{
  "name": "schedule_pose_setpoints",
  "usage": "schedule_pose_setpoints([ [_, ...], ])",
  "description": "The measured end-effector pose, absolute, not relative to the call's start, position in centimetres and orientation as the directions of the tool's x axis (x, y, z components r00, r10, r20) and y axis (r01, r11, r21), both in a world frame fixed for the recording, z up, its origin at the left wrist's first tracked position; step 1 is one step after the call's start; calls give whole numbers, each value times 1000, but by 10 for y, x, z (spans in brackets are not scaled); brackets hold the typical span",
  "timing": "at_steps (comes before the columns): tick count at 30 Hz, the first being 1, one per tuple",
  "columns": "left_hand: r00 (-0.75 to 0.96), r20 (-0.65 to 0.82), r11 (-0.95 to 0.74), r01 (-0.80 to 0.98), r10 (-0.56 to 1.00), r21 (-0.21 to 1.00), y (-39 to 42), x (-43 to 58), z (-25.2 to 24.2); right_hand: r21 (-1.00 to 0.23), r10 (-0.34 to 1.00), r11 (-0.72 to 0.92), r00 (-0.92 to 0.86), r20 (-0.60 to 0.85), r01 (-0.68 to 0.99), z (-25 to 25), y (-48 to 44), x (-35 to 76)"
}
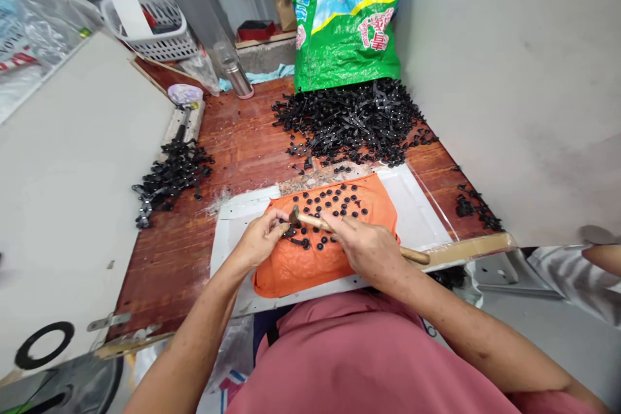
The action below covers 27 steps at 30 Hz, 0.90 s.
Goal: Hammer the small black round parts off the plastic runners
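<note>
My right hand (366, 247) is wrapped round the wooden handle of a hammer (314, 222), whose end sticks out behind the wrist. The hammer's dark head is just beside the fingertips of my left hand (262, 237). Those fingers pinch a small black plastic part (290, 231) against an orange cloth (305, 268); its exact shape is partly hidden. Round black caps (320, 247) lie scattered over the cloth in front of both hands. Beneath the cloth is a white board (233, 217).
A large heap of black plastic parts (359, 123) spills below a green and blue sack (349, 19). Another pile of black parts (174, 171) lies left, a smaller cluster (478, 207) right. Grey panels (509, 90) flank the table. A steel flask (239, 79) and white basket (167, 42) stand behind.
</note>
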<state>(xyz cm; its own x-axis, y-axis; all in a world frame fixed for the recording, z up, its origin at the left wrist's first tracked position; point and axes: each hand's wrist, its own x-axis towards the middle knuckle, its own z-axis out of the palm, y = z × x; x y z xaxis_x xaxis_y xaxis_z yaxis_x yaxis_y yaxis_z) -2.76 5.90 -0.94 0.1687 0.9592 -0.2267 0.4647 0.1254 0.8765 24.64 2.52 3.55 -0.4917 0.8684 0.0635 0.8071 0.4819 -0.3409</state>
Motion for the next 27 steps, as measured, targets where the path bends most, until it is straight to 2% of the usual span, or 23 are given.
schedule_pose_setpoints([
  [2,159,-216,123,453,963,883,59,-27,-10,-298,861,494,-507,35,817,36,26,244],
  [6,147,-209,127,432,967,893,59,-25,-10,-300,875,474,-481,57,828,37,26,244],
  [8,147,-210,128,431,967,893,58,-25,-11,-273,865,485,-501,11,831,38,26,244],
  [10,146,-205,121,444,968,888,58,-26,-11,-257,852,502,-523,-17,826,38,26,245],
  [14,152,-197,102,480,968,872,57,-28,-12,-257,860,499,-510,27,828,37,26,243],
  [18,161,-205,97,507,965,856,57,-29,-13,-234,848,511,-529,-20,827,36,27,241],
  [23,172,-215,94,530,961,843,57,-27,-12,-274,855,486,-516,-45,830,34,28,239],
  [27,149,-243,160,425,958,891,56,-23,-3,-467,876,452,-477,72,760,35,32,246],
])
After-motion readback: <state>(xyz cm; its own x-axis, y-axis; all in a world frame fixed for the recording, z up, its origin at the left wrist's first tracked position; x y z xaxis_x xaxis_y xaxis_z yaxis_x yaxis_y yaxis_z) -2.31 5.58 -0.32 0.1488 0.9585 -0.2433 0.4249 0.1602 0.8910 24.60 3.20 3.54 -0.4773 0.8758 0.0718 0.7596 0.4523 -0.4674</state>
